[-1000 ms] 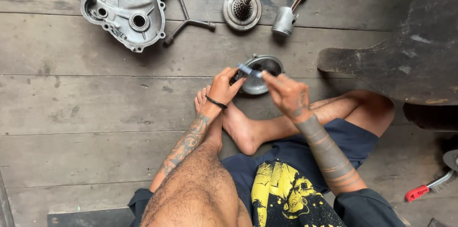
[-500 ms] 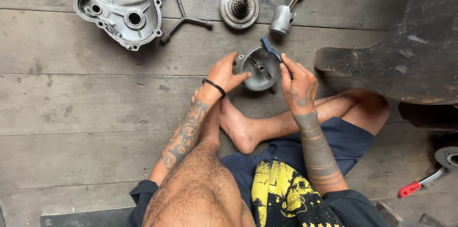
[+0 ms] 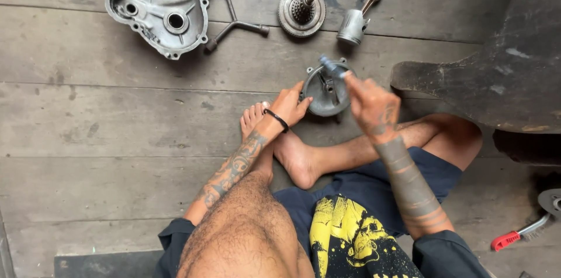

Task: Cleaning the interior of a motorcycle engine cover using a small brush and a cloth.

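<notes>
I sit cross-legged on a wooden plank floor. My left hand (image 3: 290, 104) grips the left rim of a round grey metal engine part (image 3: 325, 92) standing tilted on the floor in front of my feet. My right hand (image 3: 371, 102) holds a small grey-blue tool (image 3: 331, 67) whose tip pokes at the top of that round part. A black band sits on my left wrist.
A large grey engine cover (image 3: 159, 3) lies at the top left, a three-armed wrench (image 3: 234, 18) beside it. A round gear assembly (image 3: 301, 10) and a piston with rod (image 3: 357, 18) lie behind. A dark bulky object (image 3: 502, 73) stands right; a red-handled tool (image 3: 514, 234) lies lower right.
The round part has gone from lying flat to standing tilted on its edge. My right hand has shifted the tool to the part's upper edge.
</notes>
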